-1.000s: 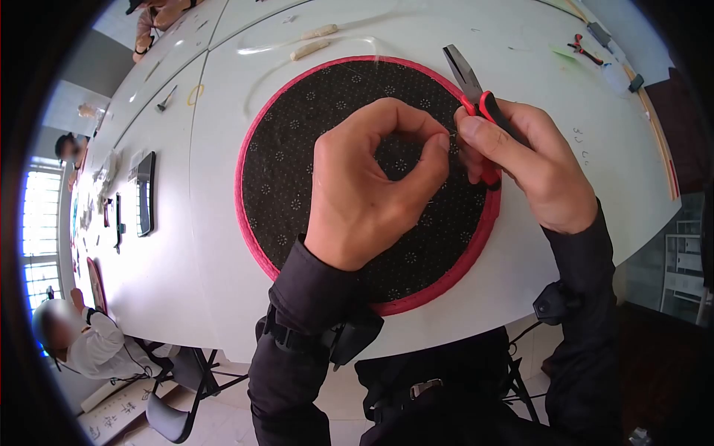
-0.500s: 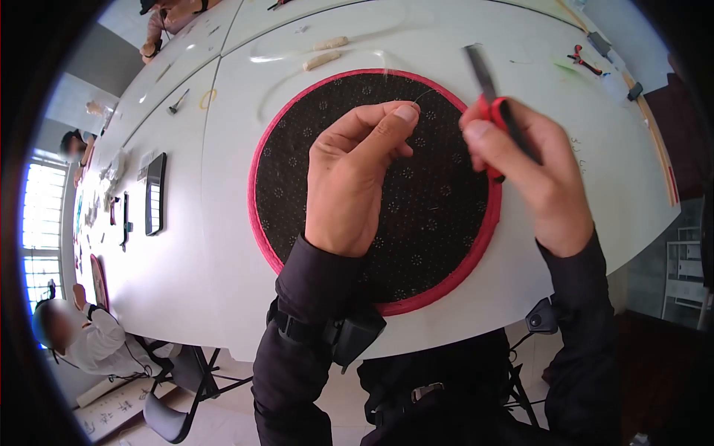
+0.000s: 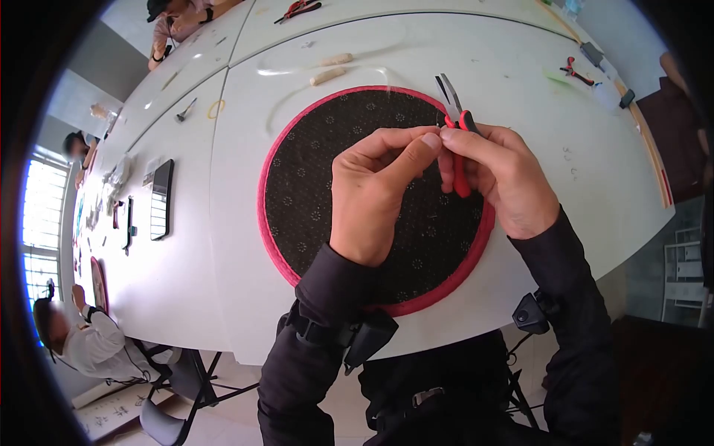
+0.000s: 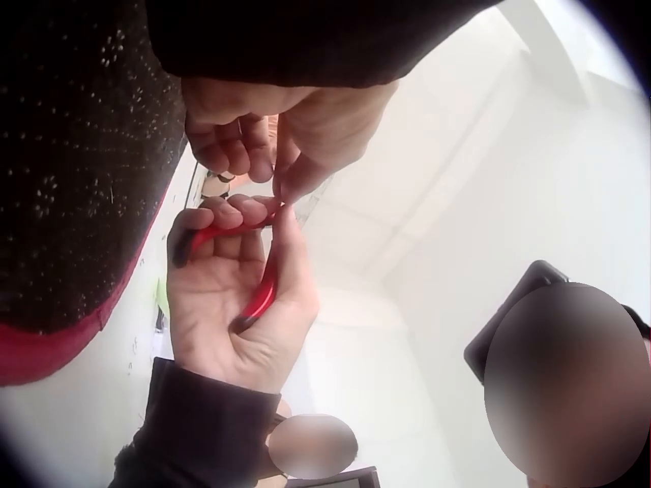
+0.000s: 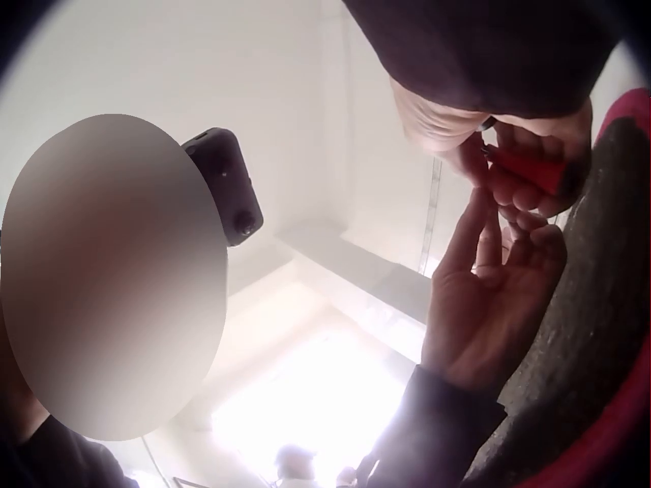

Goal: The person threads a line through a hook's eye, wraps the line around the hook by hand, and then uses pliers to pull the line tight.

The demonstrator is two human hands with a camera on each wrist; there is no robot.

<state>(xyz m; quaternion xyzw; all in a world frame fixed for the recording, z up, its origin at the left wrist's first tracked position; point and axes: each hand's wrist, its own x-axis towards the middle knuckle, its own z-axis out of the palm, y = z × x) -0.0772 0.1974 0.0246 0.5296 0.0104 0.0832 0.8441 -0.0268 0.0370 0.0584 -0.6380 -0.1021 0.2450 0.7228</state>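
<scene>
In the head view my left hand (image 3: 368, 199) pinches a thin wire (image 3: 437, 119) between thumb and forefinger; its short end shows above the fingertips. My right hand (image 3: 517, 175) holds red-and-black pliers (image 3: 460, 177), their metal nose pointing away from me. The right thumb tip meets the left fingertips at the wire. Both hands are over a round dark mat (image 3: 297, 215) with a pink-red rim. From the left wrist, the red pliers handles (image 4: 261, 302) lie spread across the right palm. The right wrist view shows the left fingertips right under the fingers around the red handle (image 5: 529, 171).
Two pale wooden handles (image 3: 328, 76) with clear tubing lie beyond the mat. More pliers (image 3: 576, 71) rest at the far right, others (image 3: 297, 10) at the far edge. A dark tablet-like device (image 3: 161, 199) lies to the left. Other people (image 3: 100, 334) sit around the table.
The hands were apart half a second ago and now meet at the fingertips. My right hand has come left with the pliers, the left hand slightly right. The head view has shifted a little.
</scene>
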